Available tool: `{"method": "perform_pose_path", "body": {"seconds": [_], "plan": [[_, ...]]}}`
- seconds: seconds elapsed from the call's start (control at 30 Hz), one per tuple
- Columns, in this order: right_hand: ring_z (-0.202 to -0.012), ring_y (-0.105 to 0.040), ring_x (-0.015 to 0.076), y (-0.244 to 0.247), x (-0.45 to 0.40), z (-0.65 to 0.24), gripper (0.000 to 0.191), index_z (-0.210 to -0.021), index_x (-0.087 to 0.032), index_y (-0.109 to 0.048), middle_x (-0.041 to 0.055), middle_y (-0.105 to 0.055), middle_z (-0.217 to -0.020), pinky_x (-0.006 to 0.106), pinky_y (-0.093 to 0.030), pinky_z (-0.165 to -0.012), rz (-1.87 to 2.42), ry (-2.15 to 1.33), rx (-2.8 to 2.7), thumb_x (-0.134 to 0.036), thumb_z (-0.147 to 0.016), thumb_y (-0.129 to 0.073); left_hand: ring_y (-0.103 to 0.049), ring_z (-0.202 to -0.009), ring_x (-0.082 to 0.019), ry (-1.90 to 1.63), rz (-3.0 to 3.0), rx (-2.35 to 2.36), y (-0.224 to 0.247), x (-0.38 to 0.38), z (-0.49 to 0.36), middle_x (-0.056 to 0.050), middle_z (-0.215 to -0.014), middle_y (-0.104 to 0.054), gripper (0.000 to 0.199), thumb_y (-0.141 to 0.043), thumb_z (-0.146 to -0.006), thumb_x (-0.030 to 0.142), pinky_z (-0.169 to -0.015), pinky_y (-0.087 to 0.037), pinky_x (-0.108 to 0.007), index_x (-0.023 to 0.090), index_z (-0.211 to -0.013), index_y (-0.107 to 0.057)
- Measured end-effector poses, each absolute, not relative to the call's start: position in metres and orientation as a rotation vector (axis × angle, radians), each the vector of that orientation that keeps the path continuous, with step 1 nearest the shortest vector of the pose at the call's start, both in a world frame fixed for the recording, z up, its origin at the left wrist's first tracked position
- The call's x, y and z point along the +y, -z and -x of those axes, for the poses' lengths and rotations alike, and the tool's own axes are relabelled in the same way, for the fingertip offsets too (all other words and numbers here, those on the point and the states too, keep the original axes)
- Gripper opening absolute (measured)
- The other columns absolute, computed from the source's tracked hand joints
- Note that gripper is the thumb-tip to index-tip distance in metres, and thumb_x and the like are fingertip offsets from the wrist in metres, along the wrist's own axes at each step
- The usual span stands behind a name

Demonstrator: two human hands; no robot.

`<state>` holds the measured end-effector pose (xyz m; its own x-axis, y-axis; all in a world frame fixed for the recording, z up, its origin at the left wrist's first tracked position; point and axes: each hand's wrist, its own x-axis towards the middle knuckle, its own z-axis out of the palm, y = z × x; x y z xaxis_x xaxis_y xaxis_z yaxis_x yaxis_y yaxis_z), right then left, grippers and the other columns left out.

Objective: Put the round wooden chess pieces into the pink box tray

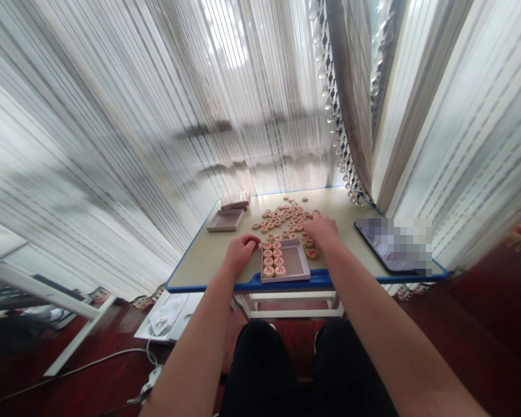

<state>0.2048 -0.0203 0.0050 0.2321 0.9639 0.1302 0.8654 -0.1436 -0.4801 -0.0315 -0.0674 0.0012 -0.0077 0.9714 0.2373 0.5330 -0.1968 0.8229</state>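
A shallow box stands at the near edge of the table. Two columns of round wooden Chinese chess pieces with red characters fill its left side, and its right part shows bare bottom. Just left of the box is my left hand, its fingers curled together; whatever may be in the fingertips is hidden. Beyond the box lies a loose spread of more chess pieces. My right hand reaches over the right edge of this spread, thumb and forefinger apart, with fingertips close to the pieces. Some loose pieces lie beside the box's right wall.
A shallow tray-like box part lies at the table's left, with a stacked box behind it. A tablet rests at the right. Blue trim edges the table. Curtains hang close behind; a cable crosses the floor.
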Motion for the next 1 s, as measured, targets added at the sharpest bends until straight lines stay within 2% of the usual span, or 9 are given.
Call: {"method": "perform_pose_path", "body": {"seconds": [0.17, 0.4, 0.6, 0.8, 1.0], "plan": [[-0.104, -0.057, 0.0307, -0.0052, -0.0175, -0.2053, 0.041, -0.112, -0.009, -0.06, 0.0192, -0.064, -0.106, 0.039, -0.04, -0.09, 1.95, -0.323, -1.712, -0.028, -0.077, -0.048, -0.059, -0.065, -0.013, -1.127, -1.772, 1.556, -0.0012, -0.0682, 0.0316, -0.001, -0.067, -0.067, 0.022, -0.047, -0.068, 0.018, -0.063, -0.046, -0.022, 0.016, -0.074, -0.068], [-0.091, -0.063, 0.0238, -0.0033, -0.018, -0.204, 0.038, -0.105, -0.014, -0.064, 0.0119, -0.069, -0.096, 0.028, -0.045, -0.078, 1.871, -0.374, -1.652, -0.015, -0.069, -0.052, -0.06, -0.066, -0.013, -1.136, -1.782, 1.545, 0.0032, -0.0651, 0.0337, -0.002, -0.069, -0.068, 0.022, -0.048, -0.068, 0.019, -0.064, -0.047, -0.023, 0.016, -0.074, -0.068], [-0.096, -0.061, 0.024, -0.0053, -0.0197, -0.2041, 0.038, -0.105, -0.015, -0.065, 0.012, -0.067, -0.103, 0.027, -0.046, -0.078, 1.867, -0.386, -1.671, -0.012, -0.068, -0.053, -0.06, -0.069, -0.014, -1.121, -1.806, 1.551, 0.0035, -0.0651, 0.0346, -0.002, -0.072, -0.068, 0.022, -0.048, -0.069, 0.021, -0.065, -0.047, -0.024, 0.016, -0.076, -0.068], [-0.09, -0.063, 0.0226, -0.0012, -0.0172, -0.2051, 0.036, -0.102, -0.016, -0.066, 0.0105, -0.068, -0.099, 0.025, -0.046, -0.073, 1.87, -0.353, -1.677, -0.017, -0.068, -0.056, -0.06, -0.069, -0.014, -1.103, -1.826, 1.57, 0.0016, -0.0668, 0.0338, -0.001, -0.071, -0.068, 0.022, -0.047, -0.069, 0.021, -0.065, -0.046, -0.023, 0.017, -0.075, -0.068], [-0.093, -0.062, 0.023, -0.0048, -0.0184, -0.2059, 0.039, -0.102, -0.015, -0.067, 0.0113, -0.069, -0.096, 0.026, -0.045, -0.076, 1.874, -0.377, -1.662, -0.007, -0.068, -0.051, -0.06, -0.069, -0.015, -1.095, -1.82, 1.567, -0.0008, -0.0685, 0.0324, -0.002, -0.072, -0.069, 0.022, -0.048, -0.069, 0.02, -0.068, -0.047, -0.024, 0.017, -0.075, -0.068]]}}
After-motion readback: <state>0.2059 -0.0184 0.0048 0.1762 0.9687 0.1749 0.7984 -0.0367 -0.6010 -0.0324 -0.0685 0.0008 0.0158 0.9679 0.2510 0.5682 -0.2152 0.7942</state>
